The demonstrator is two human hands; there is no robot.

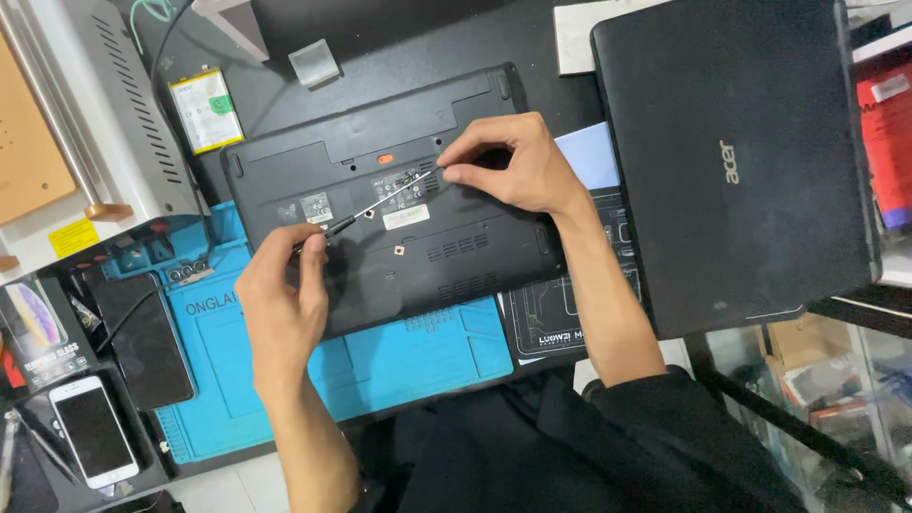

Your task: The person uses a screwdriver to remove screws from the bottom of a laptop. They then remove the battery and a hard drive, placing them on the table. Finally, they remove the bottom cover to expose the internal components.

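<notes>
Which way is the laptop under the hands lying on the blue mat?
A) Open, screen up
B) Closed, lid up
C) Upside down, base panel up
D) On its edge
C: the laptop shows its base panel with vents and stickers, and the left hand holds a screwdriver to it.

black laptop underside (399,204), blue mat (418,356), seemingly orange latch (385,159)

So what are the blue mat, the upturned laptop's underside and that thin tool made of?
The blue mat looks like soft matte rubber or silicone, judging by its moulded compartments. The laptop's underside seems to be matte black plastic, with moulded vents. The screwdriver held by the left hand and steadied by the right hand has a shiny shaft, likely metal.
</notes>
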